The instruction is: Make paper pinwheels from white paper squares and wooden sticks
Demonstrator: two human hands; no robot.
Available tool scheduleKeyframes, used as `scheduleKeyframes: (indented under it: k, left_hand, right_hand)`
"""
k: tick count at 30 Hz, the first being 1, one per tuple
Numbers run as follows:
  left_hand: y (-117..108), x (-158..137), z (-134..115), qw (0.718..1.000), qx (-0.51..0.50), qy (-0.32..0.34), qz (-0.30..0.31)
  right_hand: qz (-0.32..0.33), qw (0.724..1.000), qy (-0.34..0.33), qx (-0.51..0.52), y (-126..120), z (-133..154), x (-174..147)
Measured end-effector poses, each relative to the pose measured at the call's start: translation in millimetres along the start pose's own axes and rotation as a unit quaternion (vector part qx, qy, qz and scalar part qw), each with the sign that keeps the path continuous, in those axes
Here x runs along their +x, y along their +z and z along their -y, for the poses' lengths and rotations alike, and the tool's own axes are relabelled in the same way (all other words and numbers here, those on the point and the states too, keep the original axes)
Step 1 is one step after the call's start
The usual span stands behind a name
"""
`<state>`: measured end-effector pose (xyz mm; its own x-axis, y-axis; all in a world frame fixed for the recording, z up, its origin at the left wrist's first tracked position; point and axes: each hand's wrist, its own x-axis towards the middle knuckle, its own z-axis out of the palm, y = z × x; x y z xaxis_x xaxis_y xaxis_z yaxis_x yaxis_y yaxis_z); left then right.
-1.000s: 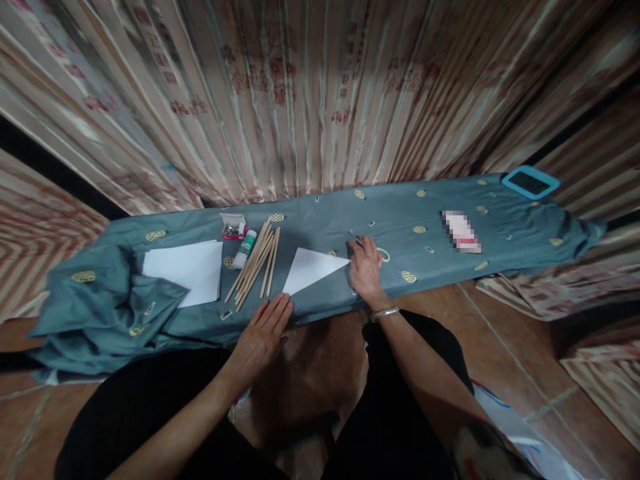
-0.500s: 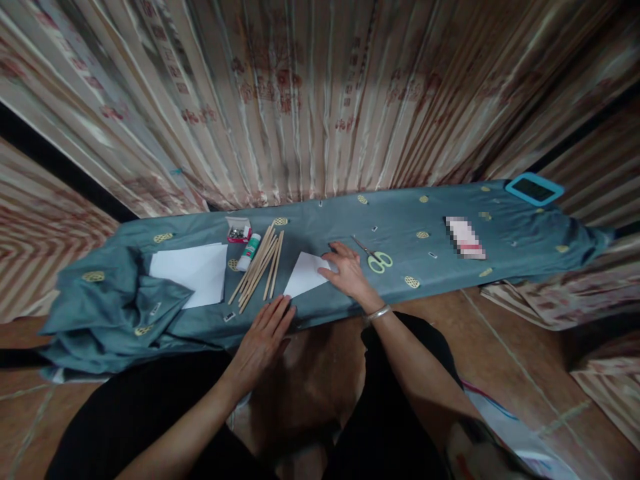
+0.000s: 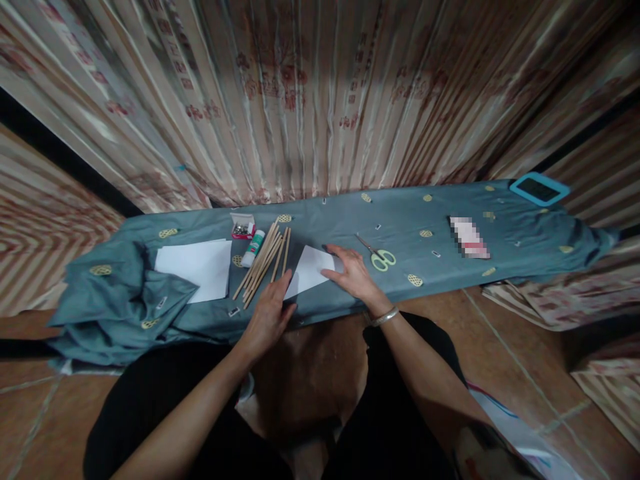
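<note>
A folded piece of white paper (image 3: 307,270), wide at its right end and narrowing to the left, lies on the cloth-covered surface. My left hand (image 3: 270,308) is at its narrow end, fingers stretched out and thumb apart; whether it touches the paper I cannot tell. At the wide end is my right hand (image 3: 351,272), its thumb and forefinger spread along the paper's edge. Several wooden sticks (image 3: 263,263) lie left of the paper, just beyond my left fingertips. Green-handled scissors (image 3: 381,259) rest to the right of my right hand.
Left of the sticks are a glue stick (image 3: 254,249), a small open box of metal bits (image 3: 243,228) and a stack of white paper (image 3: 210,267), partly under bunched cloth (image 3: 120,300). Farther right lie a blurred pink-and-white packet (image 3: 469,238) and a blue-framed tablet (image 3: 539,190). Curtains (image 3: 300,100) hang behind.
My left hand has shifted slightly up and to the right, its fingers turning more upward along the paper's left end. My right hand stays at the paper's right edge. The view has shifted slightly.
</note>
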<state>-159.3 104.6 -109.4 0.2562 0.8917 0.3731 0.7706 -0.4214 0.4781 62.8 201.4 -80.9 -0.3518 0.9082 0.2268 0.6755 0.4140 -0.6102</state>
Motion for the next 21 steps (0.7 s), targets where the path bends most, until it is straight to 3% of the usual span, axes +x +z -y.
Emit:
scheduleKeyframes:
  k: [14, 21]
  left_hand:
    - [-0.8, 16.4, -9.3, 0.999, -0.003, 0.038, -0.037]
    - [-11.2, 18.6, -17.7, 0.999, -0.023, 0.046, 0.011]
  right_hand:
    - [-0.053, 0.998, -0.013, 0.043, -18.7, 11.7, -2.7]
    - [-0.022, 0.994, -0.055, 0.094, -25.6, 3.6, -17.6]
